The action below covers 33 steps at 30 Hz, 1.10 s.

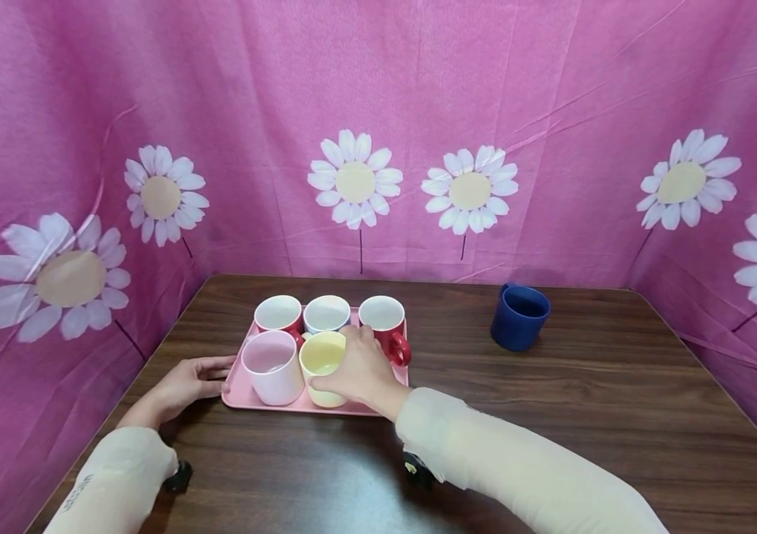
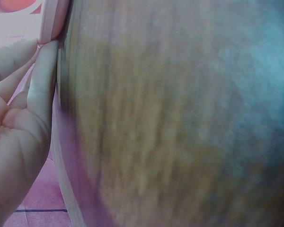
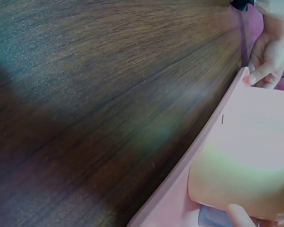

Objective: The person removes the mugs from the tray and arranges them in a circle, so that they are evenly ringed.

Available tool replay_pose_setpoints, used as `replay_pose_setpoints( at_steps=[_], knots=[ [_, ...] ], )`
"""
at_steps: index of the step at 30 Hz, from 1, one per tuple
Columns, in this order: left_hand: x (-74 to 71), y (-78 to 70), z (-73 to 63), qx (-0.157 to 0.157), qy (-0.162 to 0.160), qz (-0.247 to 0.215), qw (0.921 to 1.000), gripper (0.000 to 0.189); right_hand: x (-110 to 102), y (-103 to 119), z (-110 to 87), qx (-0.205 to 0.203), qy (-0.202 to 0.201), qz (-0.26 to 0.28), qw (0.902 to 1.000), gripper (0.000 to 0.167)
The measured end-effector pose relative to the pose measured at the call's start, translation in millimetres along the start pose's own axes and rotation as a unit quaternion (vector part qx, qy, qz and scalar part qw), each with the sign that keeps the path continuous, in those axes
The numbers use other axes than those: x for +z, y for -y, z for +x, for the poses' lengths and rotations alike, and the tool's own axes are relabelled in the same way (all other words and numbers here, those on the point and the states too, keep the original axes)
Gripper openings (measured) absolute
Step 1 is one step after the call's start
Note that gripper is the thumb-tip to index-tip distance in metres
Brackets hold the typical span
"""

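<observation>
A pink tray (image 1: 254, 398) bears several mugs on the left half of the table. My right hand (image 1: 361, 371) grips a yellow mug (image 1: 326, 356) in its front row, thumb on the near side and fingers across the far right side. Pale and overexposed, that mug (image 3: 241, 161) fills much of the right wrist view. A light pink mug (image 1: 278, 382) stands just left of it. Behind are two red mugs with white insides (image 1: 388, 337) and a bluish one (image 1: 327, 315), partly hidden. My left hand (image 1: 181, 387) touches the tray's left edge with extended fingers and thumb.
A dark blue mug (image 1: 519, 326) stands apart at the back right of the wooden table (image 1: 552, 415). Pink cloth (image 1: 418, 74) with white daisies hangs behind the table and along both sides.
</observation>
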State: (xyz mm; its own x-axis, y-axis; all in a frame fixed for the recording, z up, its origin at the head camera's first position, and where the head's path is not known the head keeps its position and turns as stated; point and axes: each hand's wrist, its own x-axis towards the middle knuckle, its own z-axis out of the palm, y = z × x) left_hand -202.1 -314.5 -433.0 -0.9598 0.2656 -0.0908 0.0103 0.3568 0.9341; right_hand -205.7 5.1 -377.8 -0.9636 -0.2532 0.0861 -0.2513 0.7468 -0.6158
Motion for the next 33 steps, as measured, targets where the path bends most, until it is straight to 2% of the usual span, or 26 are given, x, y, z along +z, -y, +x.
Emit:
replay_pose_setpoints(
  at_steps=[9,19,28,33],
  knots=[
    [0.7,0.5,1.4,0.000,0.003,0.000,1.0000,0.061,-12.1,-3.3,-1.7,0.000,0.003,-0.008,1.0000,0.078],
    [-0.8,4.5,1.8,0.001,0.010,-0.011,0.9999,0.062,-32.9,-16.2,-13.1,-0.030,0.005,-0.004,0.9995,0.077],
    [-1.1,3.6,1.5,0.000,0.009,-0.005,1.0000,0.061,-56.3,-43.8,-30.5,-0.103,0.009,0.054,0.9932,0.069],
    [-0.7,3.6,1.9,-0.001,0.008,-0.002,1.0000,0.061,-70.1,-59.8,-41.2,-0.136,0.025,0.046,0.9893,0.070]
  ],
)
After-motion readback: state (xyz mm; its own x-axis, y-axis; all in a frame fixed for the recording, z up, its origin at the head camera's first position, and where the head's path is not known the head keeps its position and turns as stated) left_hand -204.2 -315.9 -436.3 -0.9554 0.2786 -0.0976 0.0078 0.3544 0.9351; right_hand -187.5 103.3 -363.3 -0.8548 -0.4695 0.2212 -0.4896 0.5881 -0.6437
